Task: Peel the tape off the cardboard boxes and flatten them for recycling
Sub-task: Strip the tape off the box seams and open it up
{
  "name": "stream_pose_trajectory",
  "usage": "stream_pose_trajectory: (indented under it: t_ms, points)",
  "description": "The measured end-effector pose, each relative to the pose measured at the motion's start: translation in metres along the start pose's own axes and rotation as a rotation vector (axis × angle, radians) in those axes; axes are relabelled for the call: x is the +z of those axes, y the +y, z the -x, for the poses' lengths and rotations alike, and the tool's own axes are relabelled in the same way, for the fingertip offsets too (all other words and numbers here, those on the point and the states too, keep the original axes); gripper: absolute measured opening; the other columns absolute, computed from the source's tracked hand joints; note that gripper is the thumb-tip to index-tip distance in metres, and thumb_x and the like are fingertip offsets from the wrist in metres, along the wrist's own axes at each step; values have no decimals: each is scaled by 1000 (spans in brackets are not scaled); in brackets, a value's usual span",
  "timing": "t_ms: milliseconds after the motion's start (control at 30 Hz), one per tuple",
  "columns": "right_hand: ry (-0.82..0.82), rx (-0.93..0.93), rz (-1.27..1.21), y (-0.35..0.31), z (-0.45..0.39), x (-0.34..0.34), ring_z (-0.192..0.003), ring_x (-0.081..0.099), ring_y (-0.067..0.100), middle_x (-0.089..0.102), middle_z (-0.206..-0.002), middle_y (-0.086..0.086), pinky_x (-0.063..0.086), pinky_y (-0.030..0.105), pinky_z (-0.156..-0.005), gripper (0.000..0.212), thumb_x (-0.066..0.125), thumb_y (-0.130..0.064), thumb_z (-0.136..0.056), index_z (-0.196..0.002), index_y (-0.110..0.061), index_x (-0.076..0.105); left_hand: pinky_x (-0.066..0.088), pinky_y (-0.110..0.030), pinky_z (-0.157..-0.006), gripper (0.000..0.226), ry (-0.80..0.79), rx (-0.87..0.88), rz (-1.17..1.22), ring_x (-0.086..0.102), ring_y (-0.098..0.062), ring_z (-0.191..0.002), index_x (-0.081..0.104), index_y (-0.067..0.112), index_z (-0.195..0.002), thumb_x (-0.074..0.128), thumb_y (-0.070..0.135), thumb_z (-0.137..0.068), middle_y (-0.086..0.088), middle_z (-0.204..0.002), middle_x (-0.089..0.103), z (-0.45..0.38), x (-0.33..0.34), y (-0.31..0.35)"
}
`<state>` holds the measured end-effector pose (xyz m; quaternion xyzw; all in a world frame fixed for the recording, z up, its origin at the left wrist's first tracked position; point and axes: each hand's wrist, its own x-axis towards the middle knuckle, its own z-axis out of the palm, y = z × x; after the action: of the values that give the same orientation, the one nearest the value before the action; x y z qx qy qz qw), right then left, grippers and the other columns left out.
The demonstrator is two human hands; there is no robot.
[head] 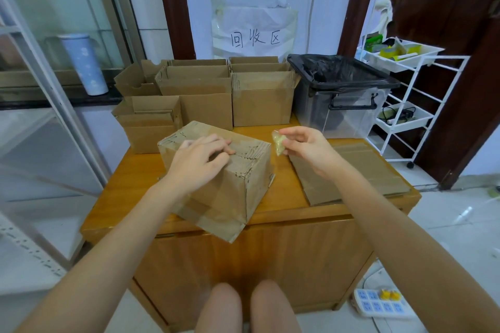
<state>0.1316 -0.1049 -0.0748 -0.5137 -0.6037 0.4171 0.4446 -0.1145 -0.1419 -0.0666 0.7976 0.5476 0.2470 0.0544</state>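
The box is set tilted on the table, at the near centre, with tape still seen along its top seam and low on its near face. A crumpled tape scrap is held clear of it, just off the box's top corner at about 2 o'clock.

The step in hand is judged to be stripping the box's tape. It would be done well if the scrap were dropped into the bin, at 1 o'clock from the box, so that the right hand is freed. The seam tape should then be lifted from a loose end and drawn low along the seam, lest the card tear.

The left hand is laid on the box's top, fingers bent and fingertips pressed at the seam; whether an edge is pinched cannot be told. The scrap is pinched between the right hand's thumb and fingers.

A flat box is laid at 3 o'clock; more boxes are stacked at 12 o'clock.
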Motion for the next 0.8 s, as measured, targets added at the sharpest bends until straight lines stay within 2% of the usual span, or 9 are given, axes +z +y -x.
stream_pose_trajectory:
  t_ms: [67, 167, 267, 333, 433, 533, 633, 800]
  points:
    - [27, 8, 2, 2, -2, 1, -85, 65, 11, 67, -108, 8, 55, 23, -80, 34, 60, -5, -91, -124, -7, 56, 21, -33, -104, 25, -2, 0, -4, 43, -4, -121, 66, 30, -105, 42, 27, -98, 16, -129, 55, 0, 1, 0]
    - [38, -6, 49, 3, -3, 1, -86, 65, 13, 67, -102, 8, 55, 20, -73, 27, 59, -4, -92, -119, -4, 61, 22, -31, -101, 34, 14, -2, -6, 43, -3, -119, 66, 30, -103, 35, 37, -92, 16, -127, 56, -1, 3, 1]
    - [120, -14, 34, 6, -5, -1, -88, 65, 16, 68, -100, 8, 55, 20, -72, 23, 58, -4, -92, -114, -5, 64, 20, -28, -98, 45, 16, 7, -34, 43, -3, -119, 66, 30, -105, 28, 43, -83, 17, -127, 55, -1, 4, 2]
    - [176, -39, 4, 5, -6, -6, -84, 65, 13, 67, -99, 5, 55, 19, -70, 22, 58, -5, -93, -114, -7, 64, 19, -27, -97, 52, 2, 16, -63, 41, -2, -121, 64, 31, -111, 27, 51, -81, 17, -131, 53, -1, 5, 2]
    - [175, -74, -47, 2, -7, -15, -84, 64, 11, 65, -103, 6, 55, 18, -72, 23, 59, -9, -92, -114, -10, 64, 19, -28, -102, 75, -40, 28, -124, 38, -3, -127, 58, 34, -123, 14, 67, -72, 15, -141, 46, -5, 5, 11]
    - [190, -80, -103, -4, -9, -23, -84, 64, 12, 65, -101, 6, 55, 19, -74, 22, 59, -8, -92, -114, -9, 63, 18, -31, -109, 90, -108, 38, -263, 30, -8, -137, 43, 32, -140, 5, 75, -70, 9, -152, 33, -14, 9, 25]
    - [204, -75, -125, -11, -12, -31, -83, 65, 12, 68, -95, 4, 56, 22, -72, 20, 60, -10, -92, -111, -11, 64, 19, -35, -112, 79, -104, 43, -428, 27, -15, -141, 32, 28, -147, 9, 73, -86, 0, -155, 29, -26, 22, 36]
    - [217, -63, -119, -18, -17, -44, -81, 65, 11, 70, -91, 1, 57, 30, -76, 13, 62, -12, -92, -104, -15, 66, 30, -38, -103, 69, -26, 28, -593, 39, -24, -132, 36, 22, -145, 14, 63, -94, -8, -145, 43, -44, 40, 44]
